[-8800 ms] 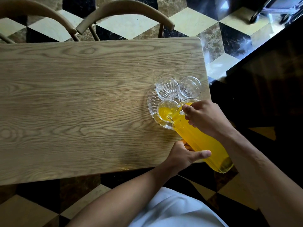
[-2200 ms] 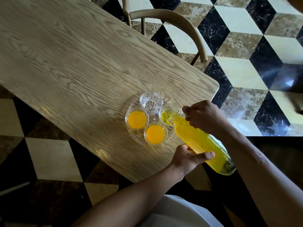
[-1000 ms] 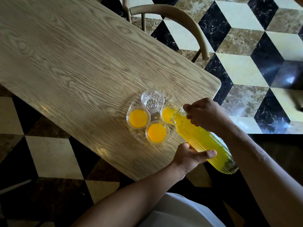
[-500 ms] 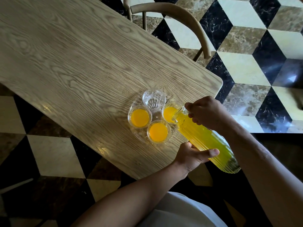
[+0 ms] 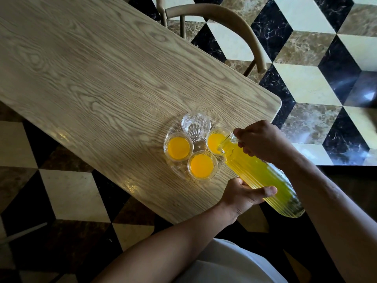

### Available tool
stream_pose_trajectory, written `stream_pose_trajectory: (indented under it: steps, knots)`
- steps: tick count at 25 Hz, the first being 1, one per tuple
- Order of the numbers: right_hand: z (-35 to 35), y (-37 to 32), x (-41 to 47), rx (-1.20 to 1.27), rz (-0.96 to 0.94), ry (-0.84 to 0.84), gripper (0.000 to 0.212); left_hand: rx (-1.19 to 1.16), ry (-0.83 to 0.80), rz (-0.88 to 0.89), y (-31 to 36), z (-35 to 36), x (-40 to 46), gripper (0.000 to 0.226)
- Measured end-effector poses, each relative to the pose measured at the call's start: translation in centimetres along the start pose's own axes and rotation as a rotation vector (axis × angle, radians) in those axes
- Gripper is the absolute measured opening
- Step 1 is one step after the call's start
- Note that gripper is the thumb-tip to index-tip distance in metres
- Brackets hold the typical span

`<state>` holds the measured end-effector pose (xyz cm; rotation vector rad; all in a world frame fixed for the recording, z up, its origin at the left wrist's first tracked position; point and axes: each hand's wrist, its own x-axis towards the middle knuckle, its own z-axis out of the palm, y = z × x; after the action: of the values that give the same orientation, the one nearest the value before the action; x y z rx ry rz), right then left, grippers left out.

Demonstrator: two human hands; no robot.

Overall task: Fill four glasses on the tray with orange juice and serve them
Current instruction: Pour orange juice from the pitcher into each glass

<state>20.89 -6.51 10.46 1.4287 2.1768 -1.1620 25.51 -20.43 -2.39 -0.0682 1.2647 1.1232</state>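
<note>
Head view, taking the clear glass tray [image 5: 173, 170] as landmark: two filled glasses [image 5: 178, 148] sit on its left and near side, the empty glass [image 5: 195, 125] at its far edge. Right of that, the ribbed juice bottle [image 5: 259, 174] tips into the third glass [image 5: 215, 140], its long axis running back toward the person. Left hand [image 5: 242, 196] cradles its body; right hand [image 5: 263, 142] clasps its neck. My guess: swing the mouth farther out.

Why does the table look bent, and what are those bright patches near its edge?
Head view: the wide-angle lens bows the table edges. The bright patches near the tray are light glinting off the wood. The lower frame is in deep shadow; the bottle glows, lit through. The empty glass is sharp; glare flares on the dark tile at right.
</note>
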Motion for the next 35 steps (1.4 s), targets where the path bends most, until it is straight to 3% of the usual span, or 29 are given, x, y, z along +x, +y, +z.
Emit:
stream_pose_trajectory:
  steps: [8,12,15,20,26,31,35]
  knots:
    - [-0.3,0.7,0.1,0.082,-0.025,0.003,0.046,0.079,0.063,-0.016,0.5,-0.4,0.7,0.088]
    - [-0.6,1.0,-0.3,0.17,-0.036,-0.015,0.044,0.151,0.098,0.063,0.0,-0.7,0.6,0.077]
    - [-0.8,1.1,-0.7,0.238,-0.043,-0.023,0.041,0.132,0.119,0.066,0.1,-0.7,0.5,0.094]
    - [-1.1,0.5,-1.0,0.275,-0.074,-0.012,0.042,0.192,0.127,0.069,0.8,-1.0,0.1,0.084]
    - [-1.0,-1.0,-0.6,0.262,-0.111,-0.028,0.042,0.177,0.166,0.127,2.1,-1.5,-0.4,0.107]
    - [-0.8,-2.4,-0.1,0.225,-0.131,-0.042,0.043,0.179,0.144,0.15,3.3,-2.7,-0.8,0.076]
    - [-0.4,-3.5,0.5,0.201,-0.136,-0.052,0.042,0.158,0.16,0.162,4.0,-3.3,-0.9,0.074]
